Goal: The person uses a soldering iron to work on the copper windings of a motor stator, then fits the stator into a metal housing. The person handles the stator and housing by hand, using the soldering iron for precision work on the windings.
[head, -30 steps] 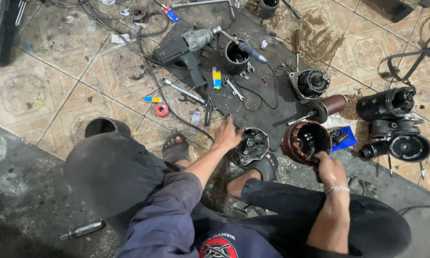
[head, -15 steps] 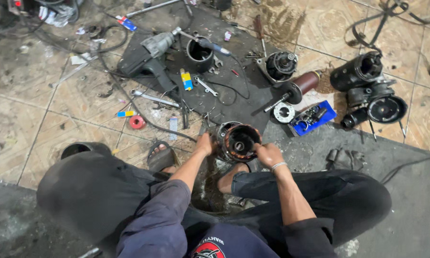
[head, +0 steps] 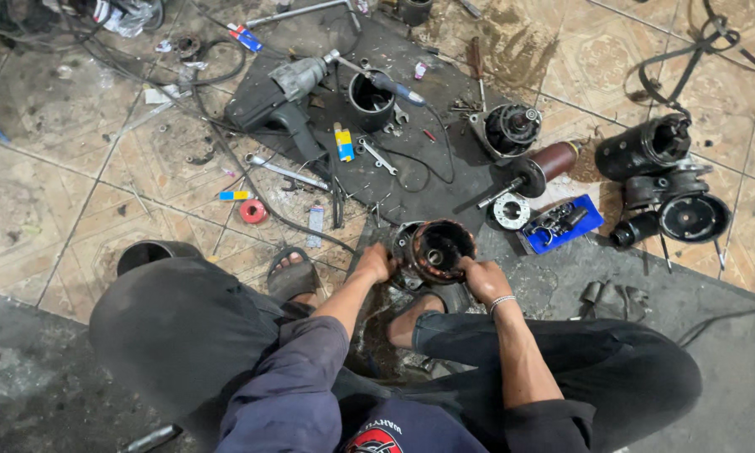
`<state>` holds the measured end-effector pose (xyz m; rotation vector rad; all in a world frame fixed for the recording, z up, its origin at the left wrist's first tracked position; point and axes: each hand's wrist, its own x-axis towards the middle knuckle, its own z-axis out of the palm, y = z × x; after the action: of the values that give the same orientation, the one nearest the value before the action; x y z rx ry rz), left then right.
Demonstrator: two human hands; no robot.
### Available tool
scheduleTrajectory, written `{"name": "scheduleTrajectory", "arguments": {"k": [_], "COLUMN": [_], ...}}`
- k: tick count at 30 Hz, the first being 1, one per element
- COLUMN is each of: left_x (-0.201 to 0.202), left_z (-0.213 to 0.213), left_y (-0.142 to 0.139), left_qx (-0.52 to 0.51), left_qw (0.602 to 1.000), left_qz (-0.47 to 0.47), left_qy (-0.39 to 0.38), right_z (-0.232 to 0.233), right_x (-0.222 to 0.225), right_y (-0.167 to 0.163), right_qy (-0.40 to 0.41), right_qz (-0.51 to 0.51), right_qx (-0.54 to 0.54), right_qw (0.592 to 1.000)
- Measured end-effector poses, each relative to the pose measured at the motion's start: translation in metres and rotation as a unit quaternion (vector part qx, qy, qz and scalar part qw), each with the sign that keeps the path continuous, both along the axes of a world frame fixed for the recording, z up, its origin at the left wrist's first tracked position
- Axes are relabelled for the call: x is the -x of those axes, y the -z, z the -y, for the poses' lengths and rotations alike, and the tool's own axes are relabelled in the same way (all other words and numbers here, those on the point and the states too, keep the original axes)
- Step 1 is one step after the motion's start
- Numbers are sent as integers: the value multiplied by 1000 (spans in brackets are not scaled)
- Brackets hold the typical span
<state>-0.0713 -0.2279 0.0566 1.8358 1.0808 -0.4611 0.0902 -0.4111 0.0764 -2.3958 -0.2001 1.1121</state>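
Gripping round motor housing (head: 434, 250) from both sides: left hand (head: 376, 262) and right hand (head: 482, 279) pinching its rim, above black mat's (head: 445, 189) near edge; blue tray (head: 562, 225) just right.

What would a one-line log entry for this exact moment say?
left hand: grips motor housing | right hand: grips housing's other side | housing: open end up, between feet | nearby: power drill, blue tray

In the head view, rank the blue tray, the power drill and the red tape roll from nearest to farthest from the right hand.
From the right hand:
1. Blue tray, up and to its right on the floor.
2. Red tape roll, far off past the left hand, on the tiles.
3. Power drill, farthest, on the dark mat near the top.
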Motion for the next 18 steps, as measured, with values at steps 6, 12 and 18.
{"name": "scheduleTrajectory", "arguments": {"k": [6, 12, 18], "left_x": [0, -2, -6], "left_z": [4, 2, 2], "left_y": [-2, 0, -3], "left_qx": [11, 23, 34], "left_qw": [1000, 999, 998], "left_qz": [-11, -11, -14], "left_qy": [-14, -20, -60], "right_z": [1, 1, -3], "right_x": [-4, -8, -6], "right_y": [-3, -5, -10], "right_qy": [103, 180, 197], "right_qz": [-43, -128, -125], "right_qx": [-75, -132, -129], "right_qw": [991, 966, 964]}}
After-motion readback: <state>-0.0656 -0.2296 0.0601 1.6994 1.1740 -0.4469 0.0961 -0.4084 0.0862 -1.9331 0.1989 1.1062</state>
